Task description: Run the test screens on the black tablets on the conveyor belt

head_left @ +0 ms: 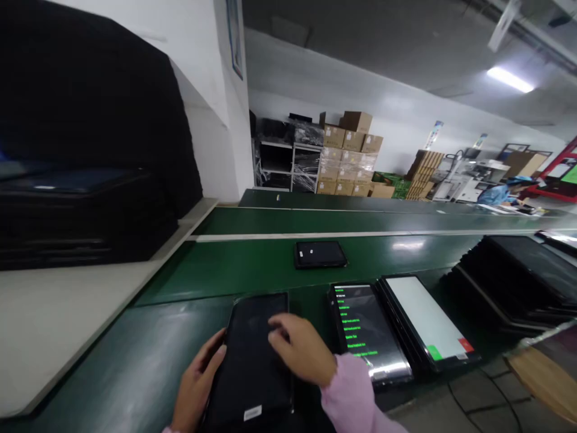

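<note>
A dark-screened tablet [255, 361] with a white label at its lower edge lies in front of me on the green bench. My left hand [198, 379] grips its left edge, thumb on top and fingers at the side. Above the tablet's right half is my right hand [302, 349], its fingers curled and thumb close to the index finger; whatever is between them, if anything, is hidden. To the right lies a tablet showing green text lines [360, 325]. Beside it, a tablet with a white screen [424, 313] shows green and red squares at its bottom.
Another black tablet [320, 254] lies on the green conveyor belt [252, 258] ahead. At the right stands a stack of dark tablets [514, 276]. Black cloth [99, 108] hangs at the left above more stacked devices. Beyond are cardboard boxes [347, 162] and a seated person [500, 193].
</note>
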Available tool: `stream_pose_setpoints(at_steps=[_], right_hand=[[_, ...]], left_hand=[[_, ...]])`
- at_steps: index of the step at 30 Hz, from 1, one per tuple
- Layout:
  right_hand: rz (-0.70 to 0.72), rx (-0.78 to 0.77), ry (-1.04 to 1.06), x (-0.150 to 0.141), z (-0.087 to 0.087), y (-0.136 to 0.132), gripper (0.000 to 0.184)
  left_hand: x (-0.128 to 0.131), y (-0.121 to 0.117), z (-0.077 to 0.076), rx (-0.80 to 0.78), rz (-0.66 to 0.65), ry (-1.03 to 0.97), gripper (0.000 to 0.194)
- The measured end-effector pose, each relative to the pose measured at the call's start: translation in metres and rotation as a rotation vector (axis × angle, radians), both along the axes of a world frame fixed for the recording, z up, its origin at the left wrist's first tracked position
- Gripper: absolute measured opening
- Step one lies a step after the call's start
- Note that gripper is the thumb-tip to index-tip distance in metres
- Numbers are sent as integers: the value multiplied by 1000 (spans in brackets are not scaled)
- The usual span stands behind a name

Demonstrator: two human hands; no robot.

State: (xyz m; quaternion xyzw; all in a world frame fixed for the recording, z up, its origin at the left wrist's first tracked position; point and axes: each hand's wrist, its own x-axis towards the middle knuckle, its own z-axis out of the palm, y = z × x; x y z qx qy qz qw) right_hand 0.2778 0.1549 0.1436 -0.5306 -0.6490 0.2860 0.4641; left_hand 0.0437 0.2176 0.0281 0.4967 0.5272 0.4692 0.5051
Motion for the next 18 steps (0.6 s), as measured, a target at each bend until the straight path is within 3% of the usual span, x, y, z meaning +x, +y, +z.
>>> stream_pose_setpoints(at_steps=[2,4,7,9,11,14,16,18], right_hand=[[103,45,-135,17,-5,-54,30],[-61,75,-165,51,-12,-95,27],[-401,113,-206,109,-28,-135,26],[-527,135,-249,135,-37,-149,27],[-556,153,-317,147,-44,-155,28],[-504,179,-419,147,-48,-148,31],[-470,193,-469,145,-48,-136,33],[-451,200,-504,148,-46,-122,34]], left_hand=[[-3,-4,9,26,3,51,86],[-7,-10,26,164,54,192,80],[1,-17,69,398,62,372,60],[26,-15,98,473,-93,385,47],[69,-5,117,564,-323,361,39],[152,23,118,694,-626,378,34],[203,44,103,716,-658,435,39],[238,61,82,687,-615,475,44]])
